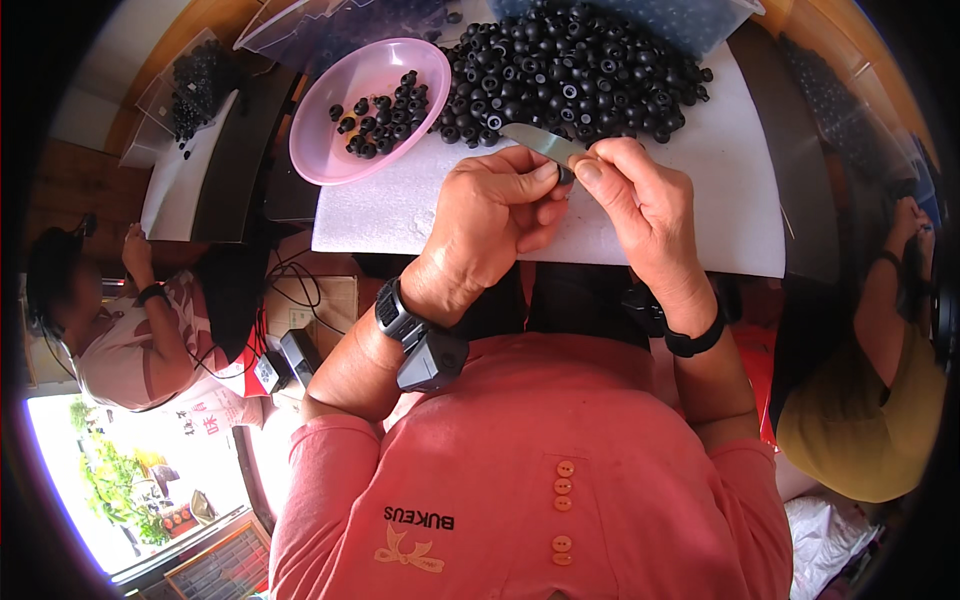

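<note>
Left hand (485,205): fingers pinched around a small round black piece (565,175) | right hand (645,195): fingers clamped on a silver metal knife (540,142), blade pointing far left | beneath: flat white sheet (390,220) | far: heap of round black pieces (570,75) | far left: round pink bowl (313,130) holding similar pieces (401,115)

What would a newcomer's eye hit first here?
The heap of small black parts on the white sheet, top centre. Left of it, a pink bowl holds a smaller batch. Just below the heap, the right hand grips a knife while the left hand pinches one black part.
</note>
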Demonstrator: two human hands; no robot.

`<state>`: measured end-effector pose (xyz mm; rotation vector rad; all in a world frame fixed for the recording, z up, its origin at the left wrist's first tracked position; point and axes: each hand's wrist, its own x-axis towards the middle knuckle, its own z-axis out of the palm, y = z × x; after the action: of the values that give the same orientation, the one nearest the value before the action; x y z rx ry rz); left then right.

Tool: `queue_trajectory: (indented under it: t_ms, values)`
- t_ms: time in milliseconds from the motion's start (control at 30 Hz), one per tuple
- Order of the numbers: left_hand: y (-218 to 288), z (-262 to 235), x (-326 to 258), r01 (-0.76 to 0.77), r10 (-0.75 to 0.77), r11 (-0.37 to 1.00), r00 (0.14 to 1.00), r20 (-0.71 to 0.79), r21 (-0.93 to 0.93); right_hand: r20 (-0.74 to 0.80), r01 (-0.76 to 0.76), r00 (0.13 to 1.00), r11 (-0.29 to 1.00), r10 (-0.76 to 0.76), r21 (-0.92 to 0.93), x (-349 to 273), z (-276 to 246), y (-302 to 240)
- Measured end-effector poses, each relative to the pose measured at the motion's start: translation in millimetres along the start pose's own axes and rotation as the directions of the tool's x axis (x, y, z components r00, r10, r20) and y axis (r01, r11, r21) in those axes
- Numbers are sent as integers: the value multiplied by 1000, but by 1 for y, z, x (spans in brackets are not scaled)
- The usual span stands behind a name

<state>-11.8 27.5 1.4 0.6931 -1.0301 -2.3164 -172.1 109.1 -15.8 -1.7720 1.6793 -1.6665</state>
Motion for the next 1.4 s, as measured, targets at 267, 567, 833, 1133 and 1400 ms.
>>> queue_trajectory:
  t_ms: [267,567,833,1133,1400]
  values:
    - [-2,-5,-3,37,-37,999,999,-7,-31,71,5,997,1000,-5,9,0,-6,-4]
    - [-5,-8,-3,61,-61,997,998,5,-52,215,42,975,996,-57,76,-4,-15,-5]
    - [-9,-15,7,-25,39,993,991,126,-114,-40,-131,987,929,154,347,-6,-18,-4]
    - [-8,-11,1,-33,47,992,992,118,-122,-73,-25,997,1000,26,19,-12,-9,-9]
    - [-11,-17,2,-40,61,990,986,152,-138,7,-23,1000,985,22,172,-15,-11,-12]
